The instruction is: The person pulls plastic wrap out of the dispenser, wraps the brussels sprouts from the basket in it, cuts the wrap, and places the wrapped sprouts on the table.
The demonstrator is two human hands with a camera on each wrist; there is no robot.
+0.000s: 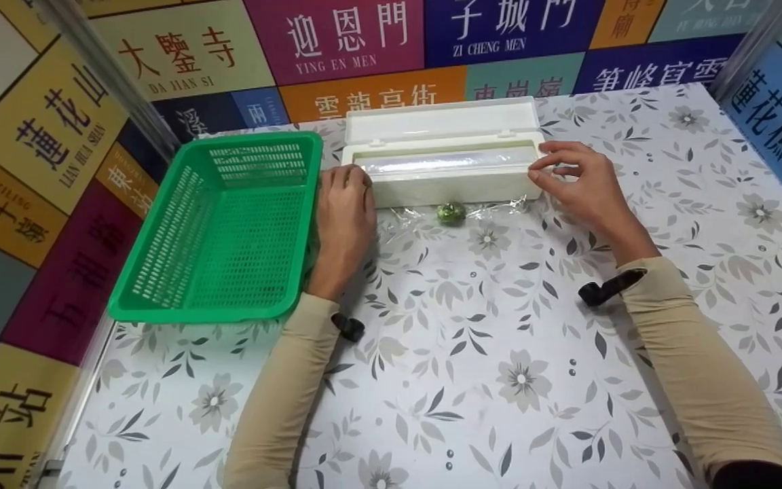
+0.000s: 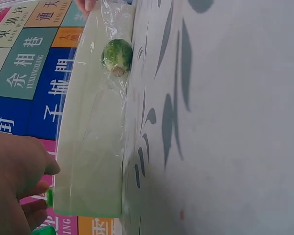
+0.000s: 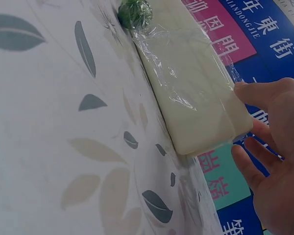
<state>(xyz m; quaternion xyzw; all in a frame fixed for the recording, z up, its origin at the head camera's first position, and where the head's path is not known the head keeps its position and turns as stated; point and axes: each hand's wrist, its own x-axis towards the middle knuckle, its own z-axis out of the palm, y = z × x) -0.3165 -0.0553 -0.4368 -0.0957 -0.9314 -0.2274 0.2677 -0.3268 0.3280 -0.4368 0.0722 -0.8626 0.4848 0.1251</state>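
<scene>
A white cling film box (image 1: 455, 189) stands with its lid raised, a film roll (image 1: 445, 161) inside. Clear cling film (image 2: 95, 105) hangs down its front face. A Brussels sprout (image 1: 451, 214) sits against the film at the box's foot; the wrist views show film over it. My left hand (image 1: 345, 221) holds the box's left end, thumb at the upper edge and fingers bent around the end; its fingertips are partly hidden. At the right front corner, my right hand (image 1: 582, 182) pinches the film's edge between thumb and index finger, the other fingers beside the box end.
Left of the box, close beside my left hand, a green plastic basket (image 1: 218, 312) stands on the table. A flower-patterned cloth (image 1: 486, 421) covers the tabletop. Coloured panels with writing (image 1: 364, 41) rise behind the box and along both sides.
</scene>
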